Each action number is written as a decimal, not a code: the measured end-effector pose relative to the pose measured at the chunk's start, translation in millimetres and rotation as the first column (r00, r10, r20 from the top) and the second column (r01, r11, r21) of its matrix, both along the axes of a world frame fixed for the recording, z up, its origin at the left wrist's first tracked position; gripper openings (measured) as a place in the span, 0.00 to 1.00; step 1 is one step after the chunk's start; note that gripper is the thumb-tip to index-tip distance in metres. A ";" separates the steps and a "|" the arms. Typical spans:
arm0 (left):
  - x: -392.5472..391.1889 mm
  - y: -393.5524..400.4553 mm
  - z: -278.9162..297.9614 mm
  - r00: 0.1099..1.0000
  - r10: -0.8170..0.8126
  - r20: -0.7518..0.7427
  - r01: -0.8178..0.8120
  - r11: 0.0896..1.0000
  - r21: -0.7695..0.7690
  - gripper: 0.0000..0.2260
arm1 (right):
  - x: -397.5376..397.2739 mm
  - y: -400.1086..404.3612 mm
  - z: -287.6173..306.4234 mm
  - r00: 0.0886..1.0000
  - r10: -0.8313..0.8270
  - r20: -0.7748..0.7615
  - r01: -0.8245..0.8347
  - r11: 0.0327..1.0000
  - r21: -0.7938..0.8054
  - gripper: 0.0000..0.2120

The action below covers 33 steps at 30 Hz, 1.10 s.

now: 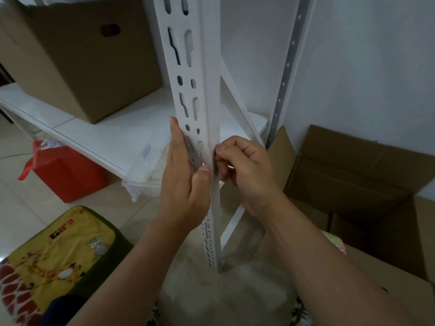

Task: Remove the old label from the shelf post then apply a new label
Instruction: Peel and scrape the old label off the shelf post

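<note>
A white slotted metal shelf post runs from the top centre down to the floor. My left hand lies flat against the post's front face, fingers pointing up and thumb pressed on the corner edge. My right hand is curled at the post's right edge, thumb and forefinger pinched together right at the corner. Whatever they pinch is too small and hidden to make out. Faint reddish smudges mark the post just above the fingers. No label is clearly visible.
A white shelf board carries a brown cardboard box. A clear plastic bin and a red bag sit below it. Open cardboard boxes stand at right, a yellow giraffe cushion at lower left.
</note>
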State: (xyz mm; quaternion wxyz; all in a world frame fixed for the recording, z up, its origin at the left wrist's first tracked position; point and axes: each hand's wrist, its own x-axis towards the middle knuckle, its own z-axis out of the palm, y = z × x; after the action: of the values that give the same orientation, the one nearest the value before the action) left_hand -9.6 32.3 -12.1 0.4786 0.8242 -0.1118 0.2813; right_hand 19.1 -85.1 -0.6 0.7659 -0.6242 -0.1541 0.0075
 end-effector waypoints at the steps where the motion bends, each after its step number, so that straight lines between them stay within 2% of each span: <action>1: -0.2 0.2 0.0 1.000 0.001 -0.002 -0.001 1.000 0.000 0.38 | -0.1 -0.4 -0.3 1.000 0.019 -0.023 -0.018 0.999 0.030 0.13; 5: 0.2 2.1 1.0 1.000 -0.020 -0.020 0.020 0.999 -0.031 0.38 | 1.1 -3.1 6.1 0.989 0.117 -0.093 -0.097 0.977 0.190 0.17; 8: -0.5 1.1 1.8 0.998 -0.048 -0.030 0.046 0.997 -0.066 0.38 | 3.8 -1.6 14.6 0.991 0.102 -0.086 -0.088 0.984 0.156 0.19; 12: 0.0 0.5 0.6 0.999 -0.030 -0.010 0.030 0.999 -0.041 0.38 | 5.2 -1.9 17.5 0.993 0.085 -0.077 -0.079 0.994 0.075 0.19; 16: 0.4 0.3 -0.6 1.000 -0.010 -0.012 0.010 1.000 -0.030 0.37 | 3.8 -4.3 15.1 0.986 0.150 -0.070 -0.141 0.983 0.121 0.17; 21: 1.6 -4.3 -2.2 1.000 0.013 -0.002 -0.013 0.998 -0.057 0.38 | -0.1 -4.1 9.7 0.998 0.051 -0.035 -0.053 0.997 -0.062 0.17; 24: 3.9 -2.7 -3.8 1.000 0.004 -0.004 -0.004 0.997 -0.072 0.37 | -1.7 -4.1 10.0 0.996 0.063 -0.062 -0.063 0.998 0.005 0.17; 29: 3.7 -3.7 -3.2 1.000 0.011 -0.007 -0.012 0.998 -0.060 0.38 | 0.7 -3.1 6.6 0.997 0.024 -0.071 -0.026 0.999 -0.034 0.17; 33: 2.2 -3.3 -2.1 1.000 0.000 -0.007 -0.001 0.998 -0.061 0.38 | 1.4 -2.6 5.7 0.995 0.059 -0.082 -0.056 0.998 0.037 0.19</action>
State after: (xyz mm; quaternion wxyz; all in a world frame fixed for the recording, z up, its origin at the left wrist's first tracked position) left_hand -7.4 28.9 -14.3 0.5037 0.8102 -0.1014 0.2821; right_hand 20.5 -87.7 5.1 0.7816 -0.6055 -0.1403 0.0527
